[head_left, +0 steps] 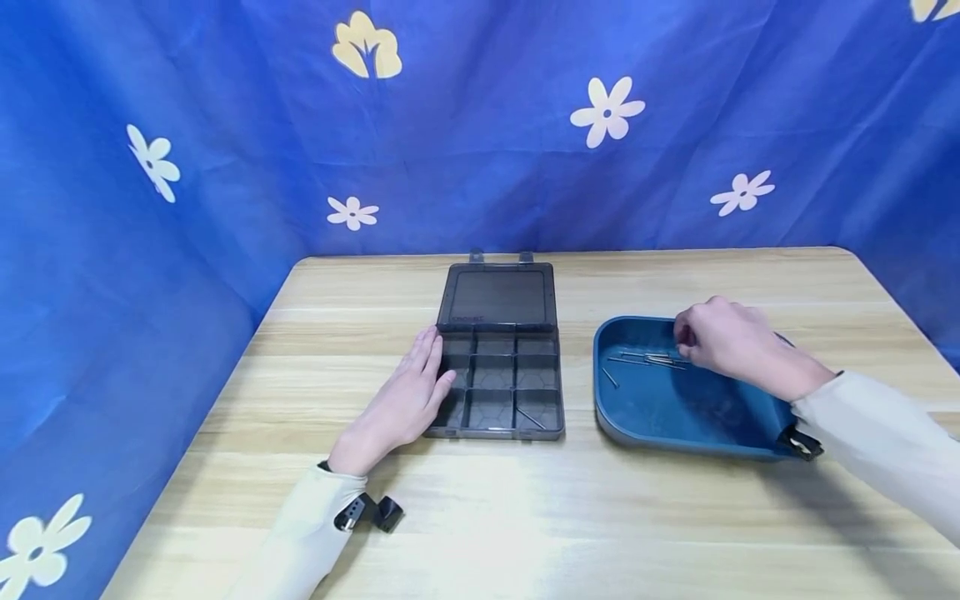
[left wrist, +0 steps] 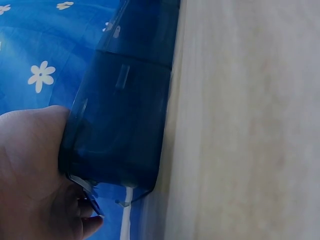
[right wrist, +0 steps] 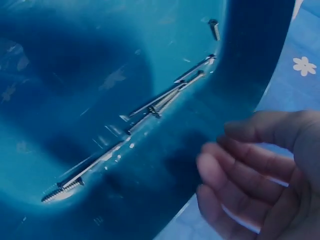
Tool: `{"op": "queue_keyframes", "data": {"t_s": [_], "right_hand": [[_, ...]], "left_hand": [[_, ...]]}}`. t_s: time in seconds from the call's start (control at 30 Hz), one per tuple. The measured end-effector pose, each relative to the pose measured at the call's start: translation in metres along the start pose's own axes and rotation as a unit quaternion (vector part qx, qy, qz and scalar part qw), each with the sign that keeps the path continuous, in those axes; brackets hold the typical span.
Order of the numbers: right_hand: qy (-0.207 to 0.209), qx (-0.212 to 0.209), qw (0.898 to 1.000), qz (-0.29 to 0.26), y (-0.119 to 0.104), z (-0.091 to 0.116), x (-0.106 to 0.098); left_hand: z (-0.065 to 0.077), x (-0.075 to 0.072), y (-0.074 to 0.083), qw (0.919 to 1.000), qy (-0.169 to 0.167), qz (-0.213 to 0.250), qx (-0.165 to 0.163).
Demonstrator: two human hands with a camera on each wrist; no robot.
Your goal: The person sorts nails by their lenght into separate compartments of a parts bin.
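Observation:
My left hand [head_left: 405, 392] rests with straight fingers along the left side of a dark see-through compartment box [head_left: 491, 398]. The box's hinged lid [head_left: 497, 296] lies folded back. A single thin nail [head_left: 531, 417] lies in its front right compartment. In the left wrist view, my left hand [left wrist: 32, 170] touches the box wall [left wrist: 120, 120]. Over the back of a blue tray [head_left: 697, 408] is my right hand [head_left: 723, 337]. Its fingers are loosely bent, and the right wrist view shows nothing between them. Below it, several nails [right wrist: 157, 100] and screws [right wrist: 62, 190] lie along the tray's edge.
Both containers stand on a light wooden table [head_left: 480, 508], the tray to the right of the box with a narrow gap between. A blue curtain [head_left: 480, 142] with pale flowers hangs behind and at the sides. A shorter screw [head_left: 611, 377] lies at the tray's left.

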State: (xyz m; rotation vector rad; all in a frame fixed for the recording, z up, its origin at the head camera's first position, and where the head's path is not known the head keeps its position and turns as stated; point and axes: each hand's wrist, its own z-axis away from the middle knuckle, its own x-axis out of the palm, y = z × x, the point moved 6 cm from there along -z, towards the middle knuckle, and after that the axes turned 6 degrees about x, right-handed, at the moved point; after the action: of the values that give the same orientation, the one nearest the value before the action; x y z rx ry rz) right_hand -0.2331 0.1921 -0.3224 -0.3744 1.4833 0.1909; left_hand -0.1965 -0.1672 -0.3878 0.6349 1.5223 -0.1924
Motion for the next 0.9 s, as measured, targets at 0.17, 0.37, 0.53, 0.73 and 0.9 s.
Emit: {"op": "queue_keyframes", "data": {"t_s": [0.17, 0.37, 0.53, 0.73, 0.9], "right_hand": [[-0.037, -0.062, 0.997, 0.001, -0.005, -0.005, 0.017], [-0.025, -0.106, 0.994, 0.008, -0.008, -0.008, 0.030], [-0.011, -0.128, 0.991, 0.020, -0.011, -0.008, 0.041], [-0.008, -0.124, 0.992, 0.019, -0.010, -0.009, 0.046], [-0.016, -0.109, 0.994, 0.007, -0.008, -0.010, 0.048]], "left_hand": [[0.001, 0.003, 0.000, 1.0000, 0.000, 0.005, 0.003], [0.000, 0.003, 0.000, 1.0000, 0.001, 0.000, 0.003], [0.001, 0.003, -0.001, 1.0000, 0.002, -0.002, 0.004], [0.002, 0.002, -0.001, 1.0000, 0.008, -0.001, 0.004], [0.002, 0.000, 0.000, 0.9999, 0.009, -0.001, 0.004]]}}
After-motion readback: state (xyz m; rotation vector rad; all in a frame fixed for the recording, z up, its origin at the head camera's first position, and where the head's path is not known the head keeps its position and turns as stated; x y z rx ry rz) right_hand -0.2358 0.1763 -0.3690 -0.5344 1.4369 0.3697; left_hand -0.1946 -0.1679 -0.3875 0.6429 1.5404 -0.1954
